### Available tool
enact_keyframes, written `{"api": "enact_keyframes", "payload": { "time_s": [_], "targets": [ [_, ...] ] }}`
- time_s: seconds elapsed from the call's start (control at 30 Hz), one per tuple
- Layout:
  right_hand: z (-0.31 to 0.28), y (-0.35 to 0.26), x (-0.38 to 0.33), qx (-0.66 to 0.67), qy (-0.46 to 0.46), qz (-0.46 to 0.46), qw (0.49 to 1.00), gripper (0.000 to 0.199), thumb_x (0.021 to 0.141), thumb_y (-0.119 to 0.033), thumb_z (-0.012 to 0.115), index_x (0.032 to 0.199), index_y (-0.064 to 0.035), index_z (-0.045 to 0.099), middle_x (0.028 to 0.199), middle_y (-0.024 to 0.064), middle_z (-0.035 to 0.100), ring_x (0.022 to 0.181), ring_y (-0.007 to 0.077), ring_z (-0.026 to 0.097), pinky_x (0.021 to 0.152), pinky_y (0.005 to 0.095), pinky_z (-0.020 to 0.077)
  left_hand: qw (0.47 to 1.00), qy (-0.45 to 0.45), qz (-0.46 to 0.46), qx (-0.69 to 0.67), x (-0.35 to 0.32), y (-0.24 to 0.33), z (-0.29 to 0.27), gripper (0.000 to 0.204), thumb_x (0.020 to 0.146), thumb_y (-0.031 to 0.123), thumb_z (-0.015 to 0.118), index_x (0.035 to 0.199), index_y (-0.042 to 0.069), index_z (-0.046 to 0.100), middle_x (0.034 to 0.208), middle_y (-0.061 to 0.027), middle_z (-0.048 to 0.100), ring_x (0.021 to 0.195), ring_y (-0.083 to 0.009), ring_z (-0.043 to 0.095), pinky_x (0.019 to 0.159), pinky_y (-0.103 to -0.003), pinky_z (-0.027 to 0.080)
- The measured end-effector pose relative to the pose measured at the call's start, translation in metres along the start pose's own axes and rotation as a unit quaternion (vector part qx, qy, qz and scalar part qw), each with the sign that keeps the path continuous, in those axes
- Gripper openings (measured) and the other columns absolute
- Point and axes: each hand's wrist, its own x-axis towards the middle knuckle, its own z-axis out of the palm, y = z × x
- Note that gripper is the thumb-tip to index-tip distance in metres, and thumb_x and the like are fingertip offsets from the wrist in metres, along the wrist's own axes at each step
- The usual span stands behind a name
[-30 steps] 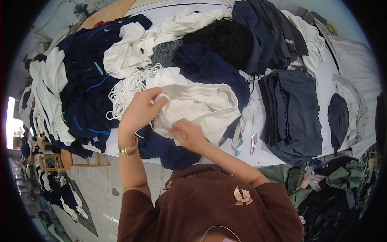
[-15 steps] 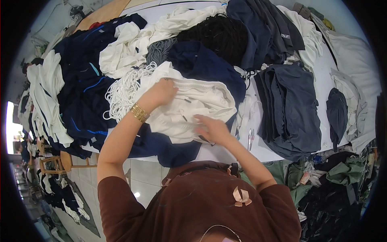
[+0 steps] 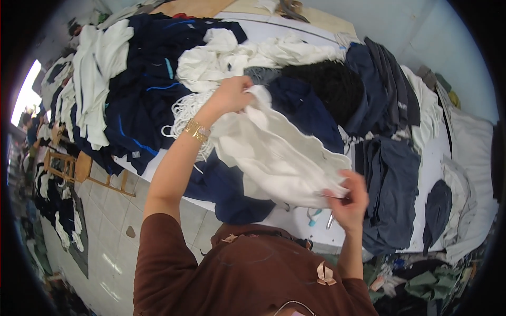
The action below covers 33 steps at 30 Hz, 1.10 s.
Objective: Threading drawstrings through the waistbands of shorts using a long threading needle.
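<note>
A white garment (image 3: 284, 158), with a gathered edge like an elastic waistband, is stretched slantwise above the table. My left hand (image 3: 232, 96), with a gold watch or bracelet on its wrist, is closed on the garment's far left end. At its near right end, my right hand (image 3: 349, 203) pinches the cloth and is somewhat blurred. A thin dark thing shows at the right fingers, too small to name. Under the garment lies dark navy cloth (image 3: 232, 184). Beside my left wrist is a heap of white cord (image 3: 187, 113), partly hidden by the arm.
Dark blue clothes (image 3: 137, 89) and white clothes (image 3: 211, 60) cover the table's left and far side. Black cords (image 3: 332, 87) lie beyond the garment. Folded dark grey garments (image 3: 390, 195) stand to the right. Metal snips (image 3: 330, 220) lie near the front edge. A wooden stool (image 3: 79, 166) is at left.
The white garment has been lifted and pulled out long. My left hand has moved up and away, and my right hand has moved right and closed on the cloth. The view has shifted.
</note>
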Motion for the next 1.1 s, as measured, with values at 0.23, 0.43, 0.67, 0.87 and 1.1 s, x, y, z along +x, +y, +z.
{"api": "enact_keyframes", "payload": {
  "time_s": [0.23,0.43,0.67,0.87,1.1],
  "targets": [
    [0.026,-0.054,0.067,0.226,0.071,-0.101,0.966,0.075,0.064,-0.015,0.089,0.126,0.0017,0.052,0.111,0.0100,0.063,0.099,0.0197,0.064,0.090,0.0324,0.0508,0.808,-0.128,0.303,-0.488,-0.118,0.109,-0.005,0.080,0.067,0.018,0.087,0.133,0.001,0.046,0.121,-0.0112,0.054,0.105,-0.0187,0.058,0.091,-0.033,0.048],
    [0.074,-0.174,0.091,0.381,0.199,0.060,0.901,0.061,0.093,-0.038,0.050,0.138,0.0008,0.039,0.128,0.0204,0.054,0.096,0.0264,0.065,0.086,0.0365,0.0539,0.804,0.299,0.472,-0.203,-0.155,0.074,-0.021,0.133,0.051,0.078,0.075,0.151,0.005,0.026,0.153,-0.0266,0.020,0.139,-0.0435,0.021,0.109,-0.049,0.028],
    [0.118,-0.232,0.172,0.549,-0.043,-0.196,0.811,0.057,0.103,-0.039,0.037,0.141,0.0021,0.037,0.128,0.0244,0.054,0.050,0.0078,0.041,0.046,0.0210,0.0348,0.801,0.285,0.257,-0.460,-0.168,-0.019,-0.062,0.115,0.061,0.069,0.071,0.148,0.005,0.030,0.149,-0.0274,0.027,0.137,-0.0416,0.030,0.107,-0.046,0.032],
    [0.109,-0.161,0.166,0.506,0.181,-0.298,0.789,0.042,0.103,-0.027,0.039,0.131,0.0035,0.047,0.115,0.0186,0.061,0.043,0.0052,0.028,0.039,0.0207,0.0195,0.787,0.553,0.155,-0.227,-0.190,-0.146,-0.239,0.096,0.071,0.060,0.067,0.144,0.005,0.036,0.144,-0.0260,0.035,0.133,-0.0401,0.037,0.106,-0.044,0.034],
    [0.124,-0.095,0.092,0.294,0.404,-0.112,0.859,0.027,0.102,-0.018,0.047,0.118,0.0024,0.053,0.093,0.0079,0.060,0.044,0.0042,0.028,0.041,0.0209,0.0195,0.783,0.552,0.020,0.286,-0.107,-0.280,-0.551,0.075,0.082,0.049,0.062,0.140,0.004,0.043,0.138,-0.0245,0.045,0.129,-0.0383,0.044,0.104,-0.042,0.038]
  ]
}}
